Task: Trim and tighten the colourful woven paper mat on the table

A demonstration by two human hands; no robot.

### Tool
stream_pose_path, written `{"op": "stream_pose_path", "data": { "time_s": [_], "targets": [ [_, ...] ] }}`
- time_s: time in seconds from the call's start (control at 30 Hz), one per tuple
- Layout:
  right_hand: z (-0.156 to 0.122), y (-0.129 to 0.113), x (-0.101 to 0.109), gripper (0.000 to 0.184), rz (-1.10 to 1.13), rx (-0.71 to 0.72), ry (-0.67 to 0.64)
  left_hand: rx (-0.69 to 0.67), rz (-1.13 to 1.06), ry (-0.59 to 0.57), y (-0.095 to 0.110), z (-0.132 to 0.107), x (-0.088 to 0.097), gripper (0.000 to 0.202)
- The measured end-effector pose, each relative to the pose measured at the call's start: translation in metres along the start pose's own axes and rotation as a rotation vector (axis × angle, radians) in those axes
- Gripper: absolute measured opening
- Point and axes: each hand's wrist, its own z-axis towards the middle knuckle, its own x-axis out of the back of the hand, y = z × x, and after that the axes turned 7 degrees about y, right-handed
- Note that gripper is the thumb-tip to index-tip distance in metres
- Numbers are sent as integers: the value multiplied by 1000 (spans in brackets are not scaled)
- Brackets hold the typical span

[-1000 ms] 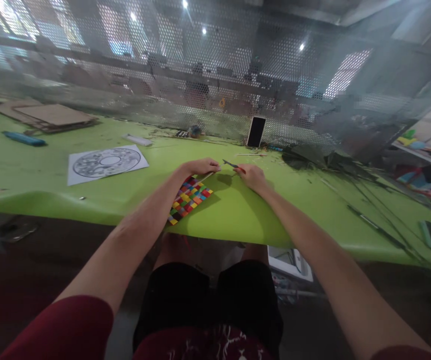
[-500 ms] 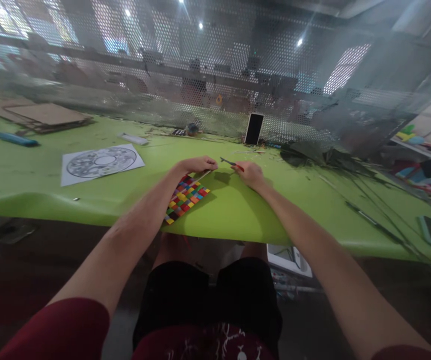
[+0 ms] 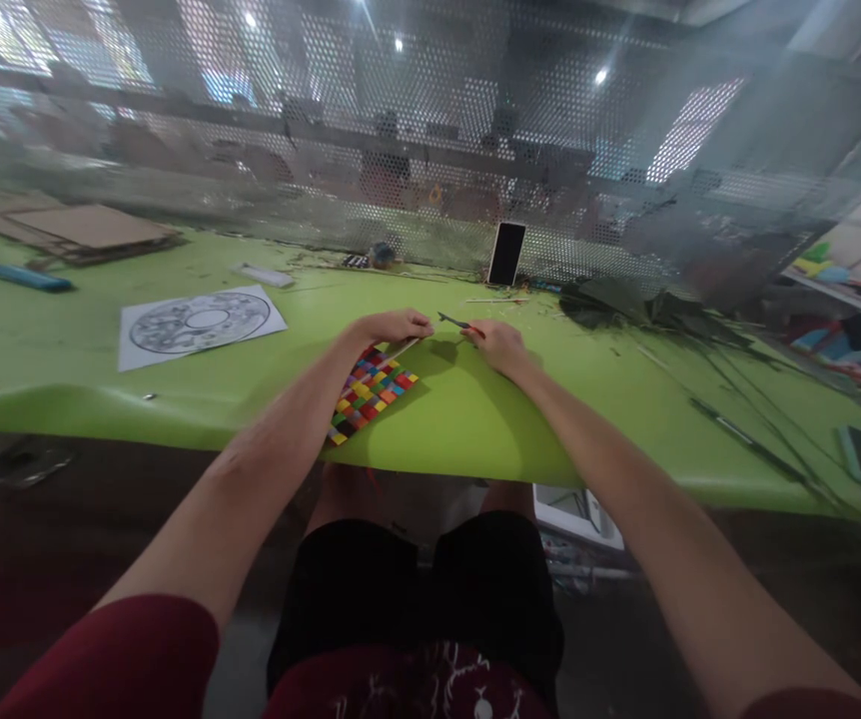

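My left hand rests on the green table, fingers curled and pinching a thin pale strip at the far edge of a multicoloured woven mat. My forearm lies across that mat. My right hand sits a little to the right, closed on a small tool with a red handle and a dark metal tip that points left toward the other hand.
A printed sheet with a round pattern lies to the left. A phone stands against the perforated screen. Dark leaves and long stems spread at the right. Cardboard and a blue object lie far left.
The view has shifted slightly; both hands stay in the same grips near the mat's far edge.
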Motion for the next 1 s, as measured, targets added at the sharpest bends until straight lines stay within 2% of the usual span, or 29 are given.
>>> {"op": "stream_pose_path", "data": {
  "time_s": [0.27,0.47,0.63,0.83,1.0],
  "targets": [
    [2,7,0,52,-31,-75,27,-34,53,-24,3,-1,2,31],
    [0,1,3,47,9,23,12,-12,44,-14,-1,2,1,31],
    [1,5,1,51,-4,-37,23,-35,56,-12,0,2,1,30],
    [1,7,-1,54,28,21,35,-14,70,-16,0,1,1,31],
    [1,5,1,54,0,-12,1,-58,99,-7,-1,2,1,32]
  ]
}}
